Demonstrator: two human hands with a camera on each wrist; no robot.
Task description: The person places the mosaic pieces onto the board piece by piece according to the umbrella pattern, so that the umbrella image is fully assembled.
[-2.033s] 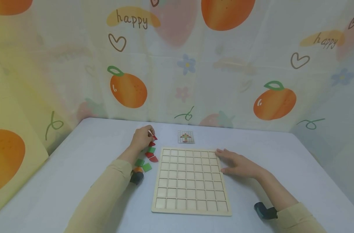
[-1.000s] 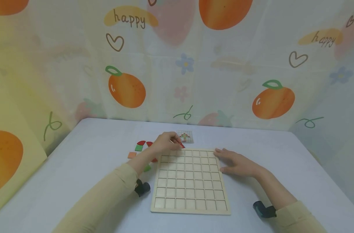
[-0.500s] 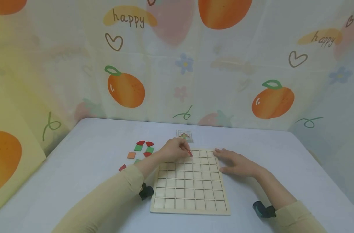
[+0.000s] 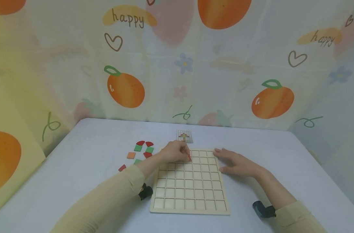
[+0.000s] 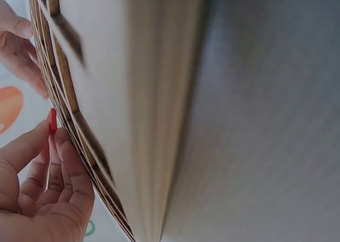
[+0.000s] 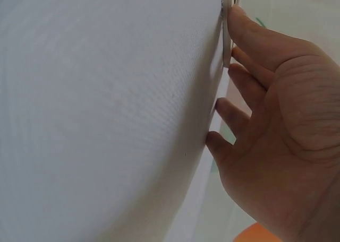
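Observation:
Between thumb and fingertips my left hand (image 4: 176,151) pinches a small red tile (image 5: 52,121). It is over the upper part of a pale wooden grid board (image 4: 191,184), near the second row of squares. In the left wrist view the tile stands on edge close to the board's ridges. My right hand (image 4: 238,163) lies at the board's right edge, fingers spread and relaxed. The right wrist view shows its thumb (image 6: 247,27) against the board's side, the other fingertips at the white tabletop. Behind the board a small picture card (image 4: 184,136) shows a coloured figure on a grid.
Left of the board lie several loose tiles: red ones such as a red quarter-round (image 4: 140,142), green squares including one green tile (image 4: 138,148), and an orange square (image 4: 131,155). My left forearm partly covers this group. A patterned cloth (image 4: 217,74) hangs behind the white table (image 4: 86,145).
My left hand has picked the red tile from the pile on the left and carried it right, onto the board's upper rows. My right hand has stayed at the board's edge.

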